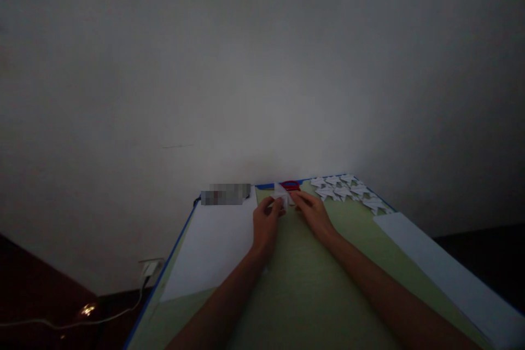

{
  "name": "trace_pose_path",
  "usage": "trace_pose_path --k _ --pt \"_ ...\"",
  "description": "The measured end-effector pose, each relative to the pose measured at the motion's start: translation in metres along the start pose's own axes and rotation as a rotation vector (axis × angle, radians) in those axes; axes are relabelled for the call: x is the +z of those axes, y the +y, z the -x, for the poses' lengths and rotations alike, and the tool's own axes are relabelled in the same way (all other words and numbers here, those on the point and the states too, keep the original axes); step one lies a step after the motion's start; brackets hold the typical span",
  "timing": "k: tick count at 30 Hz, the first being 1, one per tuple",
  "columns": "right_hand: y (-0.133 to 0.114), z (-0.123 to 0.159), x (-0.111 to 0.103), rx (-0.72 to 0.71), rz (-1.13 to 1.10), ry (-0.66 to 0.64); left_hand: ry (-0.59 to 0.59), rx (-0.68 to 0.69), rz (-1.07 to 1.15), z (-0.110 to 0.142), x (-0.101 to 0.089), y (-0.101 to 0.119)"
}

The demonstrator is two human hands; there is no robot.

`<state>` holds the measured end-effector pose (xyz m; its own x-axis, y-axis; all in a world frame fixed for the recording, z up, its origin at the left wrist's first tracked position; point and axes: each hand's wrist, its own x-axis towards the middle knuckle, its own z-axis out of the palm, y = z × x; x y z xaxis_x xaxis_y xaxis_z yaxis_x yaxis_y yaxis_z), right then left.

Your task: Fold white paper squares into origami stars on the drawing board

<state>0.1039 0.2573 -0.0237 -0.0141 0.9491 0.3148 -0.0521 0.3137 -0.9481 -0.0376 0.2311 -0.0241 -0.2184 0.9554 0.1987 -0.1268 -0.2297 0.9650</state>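
Note:
Between my two hands, near the far edge of the green tabletop, is a piece of folded white paper with pointed corners. My left hand pinches it from the left with bent fingers. From the right, my right hand grips its other side between thumb and fingertips. The fingers hide part of the folds. Just behind the paper lie scissors with red handles, partly covered by it. Several folded white paper shapes with pointed tips lie in rows at the far right.
A large white sheet lies on the left, with a blurred-out object at its far end. A long white paper strip runs along the right edge. The wall stands right behind the table. A plugged-in cable hangs at the left.

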Motion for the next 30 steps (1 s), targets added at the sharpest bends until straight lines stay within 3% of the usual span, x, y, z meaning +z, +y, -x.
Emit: trace_pose_path --k 7,15,30 --pt "0.007 -0.002 0.001 0.114 -0.152 -0.009 -0.026 0.043 0.054 0.001 0.001 0.001" --pt "0.004 -0.005 0.005 0.124 -0.281 0.014 0.006 0.07 -0.08 0.003 0.0 0.007" --pt "0.003 -0.001 0.004 0.053 -0.114 -0.051 0.005 0.007 -0.047 0.004 0.0 0.011"
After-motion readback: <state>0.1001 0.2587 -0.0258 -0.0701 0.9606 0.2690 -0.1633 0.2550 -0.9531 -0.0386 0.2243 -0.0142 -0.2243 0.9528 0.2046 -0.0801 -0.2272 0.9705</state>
